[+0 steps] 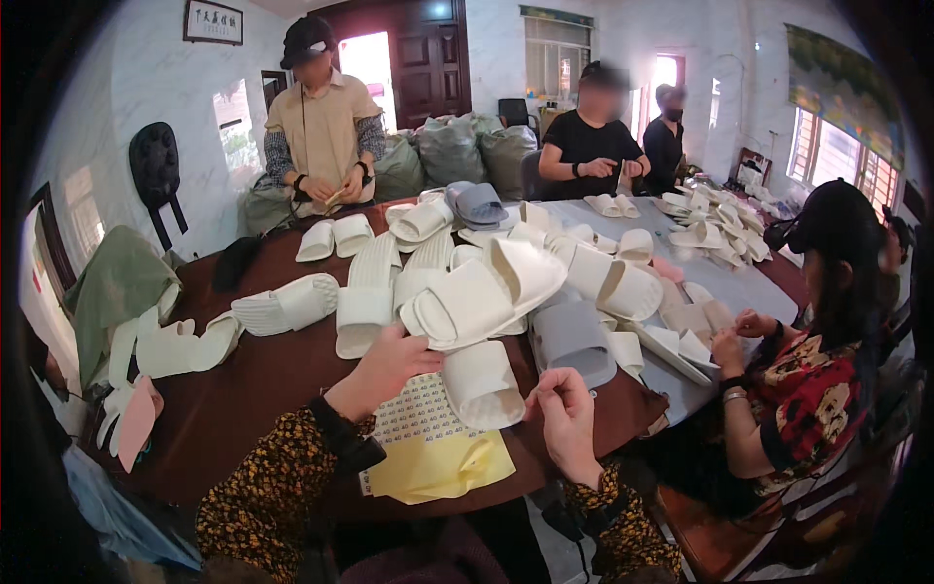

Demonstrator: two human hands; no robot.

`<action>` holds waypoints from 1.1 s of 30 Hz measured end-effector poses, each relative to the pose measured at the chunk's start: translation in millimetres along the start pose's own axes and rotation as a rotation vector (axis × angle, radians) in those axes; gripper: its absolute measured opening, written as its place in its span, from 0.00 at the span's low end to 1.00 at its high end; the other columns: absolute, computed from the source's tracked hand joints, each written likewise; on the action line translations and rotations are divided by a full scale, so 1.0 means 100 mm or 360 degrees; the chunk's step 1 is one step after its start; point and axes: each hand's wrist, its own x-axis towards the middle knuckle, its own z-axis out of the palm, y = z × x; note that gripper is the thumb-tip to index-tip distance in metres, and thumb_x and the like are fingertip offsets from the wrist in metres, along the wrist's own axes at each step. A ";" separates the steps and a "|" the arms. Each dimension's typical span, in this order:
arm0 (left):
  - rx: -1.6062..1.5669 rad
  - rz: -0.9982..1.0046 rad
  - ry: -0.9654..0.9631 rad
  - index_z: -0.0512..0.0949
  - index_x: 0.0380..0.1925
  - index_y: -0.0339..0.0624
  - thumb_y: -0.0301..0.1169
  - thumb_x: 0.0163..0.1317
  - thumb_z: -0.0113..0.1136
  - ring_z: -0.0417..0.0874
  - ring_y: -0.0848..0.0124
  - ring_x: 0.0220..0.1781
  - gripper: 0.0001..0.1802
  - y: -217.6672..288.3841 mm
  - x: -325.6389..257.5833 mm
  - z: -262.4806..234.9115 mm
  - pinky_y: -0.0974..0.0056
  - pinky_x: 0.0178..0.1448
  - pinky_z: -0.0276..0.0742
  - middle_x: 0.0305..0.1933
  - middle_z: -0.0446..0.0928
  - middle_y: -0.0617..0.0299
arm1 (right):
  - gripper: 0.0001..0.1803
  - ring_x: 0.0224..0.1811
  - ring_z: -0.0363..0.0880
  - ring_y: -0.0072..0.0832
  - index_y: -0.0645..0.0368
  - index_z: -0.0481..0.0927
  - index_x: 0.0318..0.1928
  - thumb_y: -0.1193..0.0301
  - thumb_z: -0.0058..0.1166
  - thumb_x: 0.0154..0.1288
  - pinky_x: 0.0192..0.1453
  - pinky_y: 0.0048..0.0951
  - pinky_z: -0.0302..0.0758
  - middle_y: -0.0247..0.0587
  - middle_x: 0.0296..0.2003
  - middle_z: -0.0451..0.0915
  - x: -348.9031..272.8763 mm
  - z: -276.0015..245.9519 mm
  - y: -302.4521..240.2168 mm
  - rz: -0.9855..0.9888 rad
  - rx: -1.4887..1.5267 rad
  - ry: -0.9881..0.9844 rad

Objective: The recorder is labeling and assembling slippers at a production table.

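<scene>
My left hand (391, 370) is closed on the edge of a cream slide slipper (477, 302), which is tilted up over the pile. Just below it is a second cream slipper (484, 384); whether the same hand also supports this one I cannot tell. Close to that slipper's right side, my right hand (567, 419) has its thumb and fingertips pinched together. Anything between them is too small to make out. Beneath my left wrist lies a sheet of small printed labels (413, 414) on yellow backing paper (452, 475), its near corner creased.
Cream slippers (365, 307) and grey ones (574, 341) are heaped across the brown-covered table (292, 409). More lie at left, beside a green cloth (122, 297). A co-worker (778, 389) sits close on my right; others work across the table. Stuffed sacks (449, 151) stand behind.
</scene>
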 end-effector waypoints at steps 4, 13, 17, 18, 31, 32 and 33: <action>-0.0124 -0.0590 0.0480 0.68 0.54 0.37 0.36 0.64 0.53 0.77 0.68 0.38 0.21 0.08 0.06 0.02 0.65 0.44 0.78 0.42 0.74 0.58 | 0.03 0.25 0.72 0.21 0.58 0.68 0.35 0.79 0.42 0.67 0.31 0.21 0.71 0.34 0.28 0.71 0.04 -0.10 0.20 0.0064 -0.0061 0.0038; 0.0334 -0.0504 0.1336 0.72 0.46 0.35 0.36 0.60 0.54 0.74 0.72 0.37 0.19 -0.06 -0.20 -1.12 0.68 0.37 0.74 0.38 0.73 0.62 | 0.03 0.26 0.70 0.20 0.62 0.68 0.34 0.81 0.42 0.66 0.29 0.21 0.71 0.35 0.32 0.68 0.01 -0.18 0.23 0.0030 -0.0051 -0.0046; 0.0319 -0.0492 0.1735 0.71 0.44 0.35 0.33 0.54 0.58 0.71 0.73 0.34 0.18 -0.17 -0.53 -1.53 0.66 0.36 0.71 0.36 0.71 0.62 | 0.03 0.25 0.69 0.20 0.62 0.67 0.33 0.80 0.42 0.66 0.27 0.21 0.71 0.37 0.34 0.67 -0.02 -0.21 0.25 0.0007 -0.0028 -0.0072; 0.0391 -0.0444 0.1809 0.70 0.42 0.35 0.31 0.51 0.60 0.70 0.72 0.32 0.19 -0.18 -0.61 -1.61 0.65 0.34 0.69 0.34 0.70 0.61 | 0.03 0.25 0.69 0.20 0.62 0.67 0.33 0.80 0.43 0.66 0.27 0.21 0.71 0.38 0.34 0.67 -0.04 -0.21 0.25 0.0005 -0.0025 -0.0075; 0.1334 -0.0124 0.1896 0.60 0.61 0.27 0.30 0.54 0.56 0.68 0.59 0.62 0.34 -0.24 -0.26 -1.67 0.62 0.63 0.64 0.60 0.66 0.44 | 0.04 0.26 0.68 0.20 0.61 0.67 0.33 0.77 0.46 0.67 0.27 0.21 0.69 0.37 0.34 0.66 -0.09 -0.18 0.21 -0.0035 -0.0090 -0.0066; 0.1335 -0.0124 0.1897 0.60 0.61 0.27 0.30 0.54 0.56 0.68 0.59 0.62 0.34 -0.25 -0.25 -1.72 0.62 0.63 0.64 0.60 0.66 0.44 | 0.04 0.25 0.68 0.20 0.61 0.67 0.33 0.77 0.45 0.67 0.27 0.21 0.69 0.37 0.33 0.66 -0.09 -0.16 0.20 -0.0040 -0.0100 -0.0056; 0.1106 -0.0072 0.2049 0.62 0.58 0.26 0.31 0.54 0.56 0.70 0.60 0.57 0.32 -0.27 -0.24 -1.77 0.62 0.58 0.67 0.57 0.68 0.46 | 0.04 0.25 0.68 0.20 0.61 0.67 0.33 0.77 0.45 0.67 0.27 0.21 0.69 0.37 0.33 0.66 -0.08 -0.15 0.19 -0.0038 -0.0099 -0.0058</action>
